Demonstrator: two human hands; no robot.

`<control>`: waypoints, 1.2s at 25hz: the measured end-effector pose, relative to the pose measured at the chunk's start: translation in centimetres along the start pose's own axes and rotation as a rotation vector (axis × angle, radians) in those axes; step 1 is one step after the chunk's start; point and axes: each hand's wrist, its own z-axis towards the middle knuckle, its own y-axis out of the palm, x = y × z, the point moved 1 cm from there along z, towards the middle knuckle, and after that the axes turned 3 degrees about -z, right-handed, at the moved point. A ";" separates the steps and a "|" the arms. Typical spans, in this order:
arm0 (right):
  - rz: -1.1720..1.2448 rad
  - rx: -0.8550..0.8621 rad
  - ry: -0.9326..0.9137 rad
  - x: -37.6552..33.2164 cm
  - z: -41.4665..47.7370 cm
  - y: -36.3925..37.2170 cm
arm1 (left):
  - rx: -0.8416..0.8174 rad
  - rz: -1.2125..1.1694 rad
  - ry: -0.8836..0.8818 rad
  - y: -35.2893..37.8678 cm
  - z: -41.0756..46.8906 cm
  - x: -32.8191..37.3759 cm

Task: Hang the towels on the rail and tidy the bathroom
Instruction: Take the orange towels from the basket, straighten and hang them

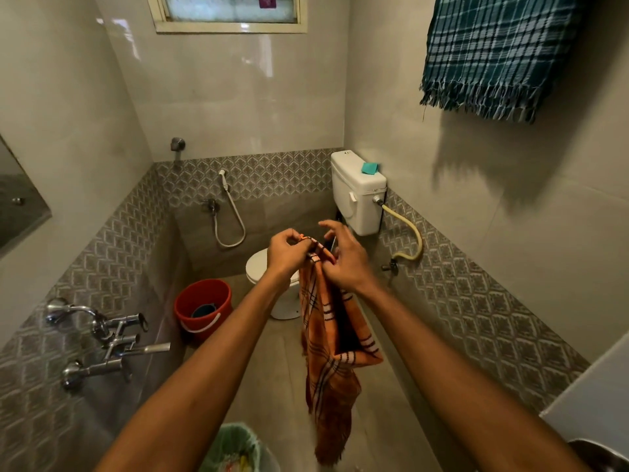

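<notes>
Step in hand: I judge I am readying the second towel, finding its top edge so it can be opened out before hanging.
Left hand: my left hand (287, 250) is out in front of me, fingers curled, pinching the top hem of the orange towel (326, 335).
Right hand: my right hand (343, 264) is just beside the left and meets the same hem. Its upper fingers are lifted and loosely bent. I cannot tell whether the thumb and lower fingers really grip the cloth.
Orange towel: it hangs straight down from my two hands between my forearms, bunched and folded on itself, its lower end clear of the floor (384, 403).
Teal towel: a teal towel (493, 52) already hangs high on the right wall, fringe downward, well apart from my hands.
Rail: I cannot see the rail itself; I take it to be behind the teal towel's top or beyond the frame.
Next move: it calls for a firm hold with both hands, drawing them apart along the hem, then lifting up and to the right beside the teal towel.
Beyond my hands: a toilet (258, 267) and a red bucket (204, 311) stand on the floor.
</notes>
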 end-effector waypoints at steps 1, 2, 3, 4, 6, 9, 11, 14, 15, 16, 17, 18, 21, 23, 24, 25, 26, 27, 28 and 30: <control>-0.119 -0.046 0.057 1.5 -1.4 0.2 | 0.009 0.017 0.024 -0.2 0.0 0.7; -0.221 -0.105 0.172 3.2 -3.2 0.5 | 0.028 0.016 0.043 -0.6 0.2 1.4; -0.289 -0.174 0.335 5.0 -5.1 0.7 | 0.068 0.016 0.057 -1.2 0.7 2.2; -0.290 -0.256 0.539 6.6 -6.7 0.8 | 0.126 0.024 0.072 -2.1 1.2 2.8; 0.012 -0.327 0.950 8.3 -7.6 -0.4 | 0.255 0.109 0.072 -4.4 2.0 3.0; 0.613 -0.159 1.133 8.9 -3.9 -3.3 | 0.427 0.213 -0.023 -7.4 1.3 0.5; 0.814 -0.036 1.082 7.9 -1.2 -4.7 | 0.466 0.081 -0.098 -8.1 0.8 -0.3; 0.937 0.106 0.990 6.0 0.2 -5.3 | 0.492 -0.001 -0.139 -9.1 1.5 0.6; 0.994 0.136 0.939 5.8 0.0 -5.5 | 0.480 -0.031 -0.141 -9.4 1.7 1.0; 1.042 0.129 0.862 5.7 -0.1 -5.8 | 0.445 -0.069 -0.121 -9.7 1.8 1.2; 1.044 0.091 0.758 5.9 -0.2 -6.2 | 0.375 -0.112 -0.085 -9.9 1.7 1.3; 0.968 0.041 0.635 6.2 -0.3 -6.6 | 0.288 -0.121 -0.033 -10.0 1.7 1.3; 0.526 0.098 0.394 6.8 -0.4 -6.7 | 0.115 0.207 0.126 -10.3 1.4 1.0; 0.398 0.263 0.353 6.9 -0.4 -6.5 | 0.193 0.413 0.232 -10.4 1.3 1.1; 0.367 0.315 0.346 7.1 -0.5 -6.5 | 0.242 0.494 0.284 -10.5 1.1 1.1; 0.336 0.346 0.338 7.3 -0.6 -6.3 | 0.268 0.579 0.331 -10.6 0.8 1.1; 0.298 0.363 0.328 7.6 -0.7 -6.2 | 0.271 0.650 0.373 -10.7 0.6 1.0; 0.259 0.368 0.320 7.9 -0.8 -6.2 | 0.255 0.687 0.402 -10.8 0.4 0.9; 0.232 0.368 0.323 8.1 -0.9 -6.1 | 0.229 0.697 0.422 -11.0 0.4 0.7; 0.236 0.343 0.341 8.4 -1.2 -6.2 | 0.190 0.705 0.449 -11.1 0.4 0.6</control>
